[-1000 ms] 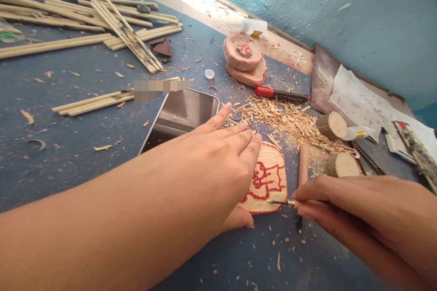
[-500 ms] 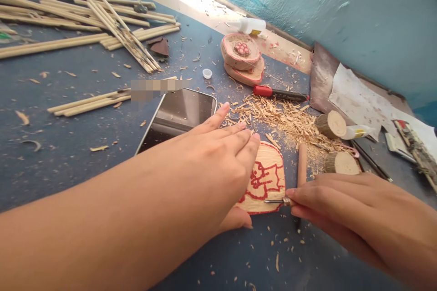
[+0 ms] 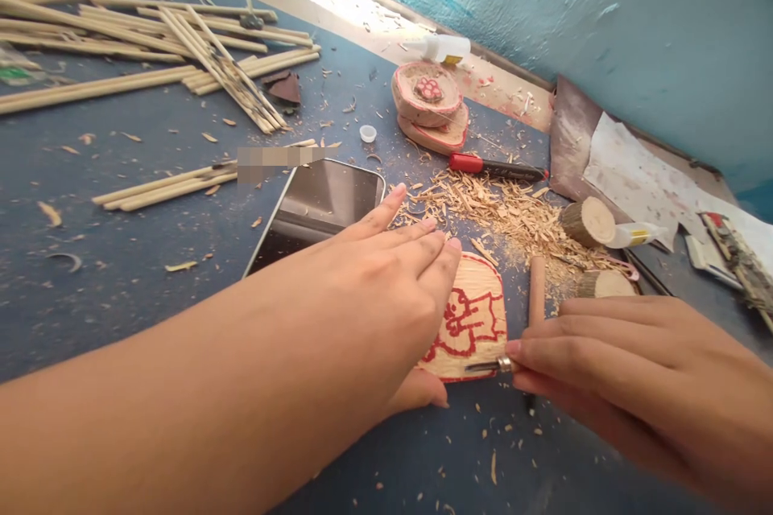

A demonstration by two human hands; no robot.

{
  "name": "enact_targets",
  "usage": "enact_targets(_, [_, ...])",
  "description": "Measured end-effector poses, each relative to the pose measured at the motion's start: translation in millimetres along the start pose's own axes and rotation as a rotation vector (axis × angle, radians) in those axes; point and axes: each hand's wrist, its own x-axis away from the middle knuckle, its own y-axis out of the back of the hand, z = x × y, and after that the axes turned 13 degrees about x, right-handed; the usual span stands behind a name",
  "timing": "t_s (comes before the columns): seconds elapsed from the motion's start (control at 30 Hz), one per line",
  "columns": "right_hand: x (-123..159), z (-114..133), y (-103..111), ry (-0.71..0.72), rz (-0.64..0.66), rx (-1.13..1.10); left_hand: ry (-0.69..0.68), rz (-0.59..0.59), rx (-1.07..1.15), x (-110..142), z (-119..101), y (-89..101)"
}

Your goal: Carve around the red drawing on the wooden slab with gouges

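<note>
A pale wooden slab (image 3: 477, 318) with a red outline and a red marker drawing lies under my left hand (image 3: 404, 273). The fingers of that hand stretch over the slab's far side while its thumb presses at the near edge, and much of the slab is hidden beneath it. In my right hand (image 3: 580, 362) is a small wood carving chisel, its metal blade (image 3: 483, 367) lying low along the slab's near right edge. Another carving tool with a wooden handle (image 3: 537, 290) rests on the table, partly behind my right fingers.
Wood shavings (image 3: 501, 209) are heaped beyond the slab, near a red and black marker (image 3: 498, 167). A phone (image 3: 320, 193) lies left of them. Carved wooden pieces (image 3: 427, 92) are stacked farther back. Short log pieces (image 3: 589, 221) stand right, and thin sticks (image 3: 138, 24) spread far left.
The chisel blade has shifted slightly toward the slab's near edge, and my right hand has turned a little with it. My left hand stays in place on the slab.
</note>
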Motion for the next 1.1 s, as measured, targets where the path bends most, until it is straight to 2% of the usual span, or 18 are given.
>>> enact_targets(0.17, [-11,16,-11,-0.368,-0.113,-0.193,-0.011,0.012,-0.002,-3,2,-2.1])
enact_targets(0.27, [-18,24,-29,-0.451,-0.164,-0.279,-0.004,0.033,-0.028,-6,1,-0.9])
enact_targets(0.37, [-24,21,-41,-0.483,-0.147,-0.364,0.039,0.076,-0.01,-9,1,2.6])
enact_targets(0.5, [-29,9,-33,-0.526,-0.145,-0.36,0.077,0.112,0.029,-13,3,6.4])
enact_targets(0.6, [-33,5,-25,-0.495,-0.121,-0.358,0.098,0.137,0.034,-17,3,7.6])
enact_targets(0.7, [-36,5,-29,-0.457,-0.095,-0.367,0.104,0.146,0.047,-20,1,8.4])
enact_targets(0.77, [-35,4,-36,-0.483,-0.141,-0.365,0.098,0.137,0.058,-20,-1,9.2])
enact_targets(0.87, [-32,2,-49,-0.542,-0.231,-0.382,0.081,0.104,0.083,-19,-5,10.8])
enact_targets(1.0, [-32,9,-57,-0.477,-0.276,-0.505,0.049,0.02,0.119,-18,-14,12.3])
enact_targets(1.1, [-29,16,-57,-0.477,-0.405,-0.591,-0.017,-0.125,0.144,-16,-21,11.1])
